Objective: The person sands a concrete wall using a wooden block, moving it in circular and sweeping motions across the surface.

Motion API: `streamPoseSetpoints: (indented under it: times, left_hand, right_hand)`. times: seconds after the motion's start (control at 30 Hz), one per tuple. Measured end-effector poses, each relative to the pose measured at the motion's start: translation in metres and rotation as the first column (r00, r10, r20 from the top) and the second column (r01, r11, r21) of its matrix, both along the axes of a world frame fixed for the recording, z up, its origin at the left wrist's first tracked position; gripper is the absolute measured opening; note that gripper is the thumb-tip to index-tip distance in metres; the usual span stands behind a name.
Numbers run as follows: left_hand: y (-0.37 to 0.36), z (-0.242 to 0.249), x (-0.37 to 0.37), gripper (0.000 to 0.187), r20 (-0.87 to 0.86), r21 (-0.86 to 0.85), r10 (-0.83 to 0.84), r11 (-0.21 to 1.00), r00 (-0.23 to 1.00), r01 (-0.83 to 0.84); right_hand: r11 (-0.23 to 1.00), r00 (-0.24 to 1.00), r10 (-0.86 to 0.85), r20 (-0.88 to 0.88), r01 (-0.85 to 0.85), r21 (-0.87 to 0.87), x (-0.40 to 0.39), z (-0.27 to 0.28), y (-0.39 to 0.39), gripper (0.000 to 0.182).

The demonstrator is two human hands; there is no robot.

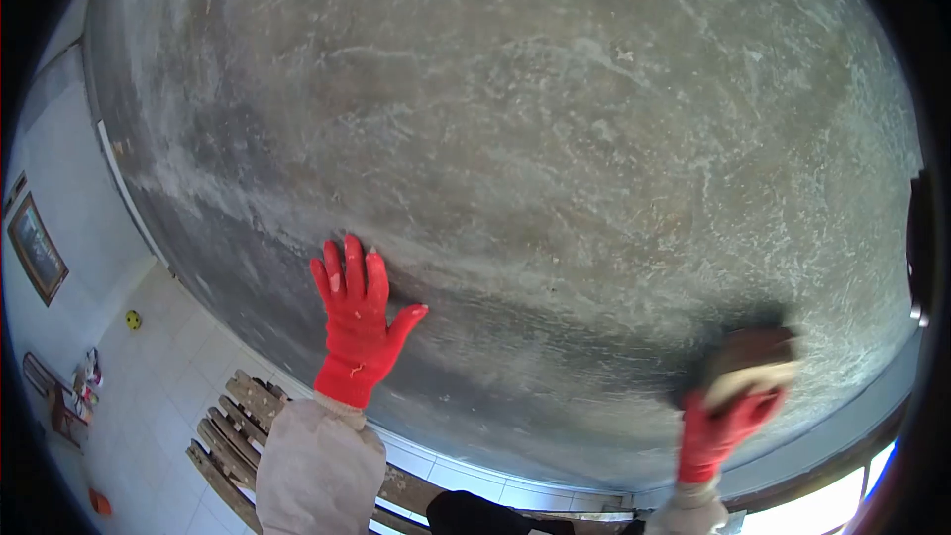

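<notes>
My left hand [359, 322], in a red glove, lies against the rough grey wall surface [515, 139] with its fingers spread and nothing in them. To the right, my right hand [723, 428], also gloved in red, is wrapped round a pale and brown block-like tool [755, 362]. The tool is at the wall and blurred by motion, so its working face cannot be made out. Whitish streaks and scratches run across the grey surface, with a darker band along its lower part.
Wooden slats [233, 441] of a platform stand below my left arm. At the left are a white tiled floor [168, 376], a framed picture [38, 248], a small yellow ball [133, 319] and a wooden chair [54, 401]. A dark object [919, 248] juts in at the right edge.
</notes>
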State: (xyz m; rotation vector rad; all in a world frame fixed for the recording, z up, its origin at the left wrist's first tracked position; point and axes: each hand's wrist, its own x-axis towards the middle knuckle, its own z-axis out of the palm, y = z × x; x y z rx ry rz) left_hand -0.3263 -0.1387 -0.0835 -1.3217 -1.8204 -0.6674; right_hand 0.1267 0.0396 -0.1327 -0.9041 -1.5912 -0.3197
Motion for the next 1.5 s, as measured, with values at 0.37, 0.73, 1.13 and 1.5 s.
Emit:
streamPoseSetpoints:
  times: [0.37,0.73,1.13,1.5]
  left_hand:
    - [0.002,0.005,0.031,0.088,0.067,-0.001,0.16,0.987,0.985,-0.16]
    - [-0.24,-0.028,0.011,0.075,0.069,-0.286,0.702,0.694,0.709,-0.66]
    - [-0.139,0.006,0.083,0.073,0.009,-0.327,0.438,0.851,0.899,-0.411]
    - [-0.057,0.017,0.124,0.073,-0.091,-0.43,0.281,0.854,0.955,-0.292]
  right_hand:
    - [0.962,0.857,0.265,0.443,-0.268,-0.056,-0.105,-0.032,-0.055,0.034]
    - [0.853,0.901,-0.424,-0.093,0.432,0.292,0.005,0.094,0.002,0.064]
    - [0.944,0.877,0.084,0.472,-0.222,0.246,-0.085,-0.001,-0.048,0.068]
    - [0.908,0.929,0.227,0.292,-0.31,0.282,-0.091,-0.015,-0.041,0.043]
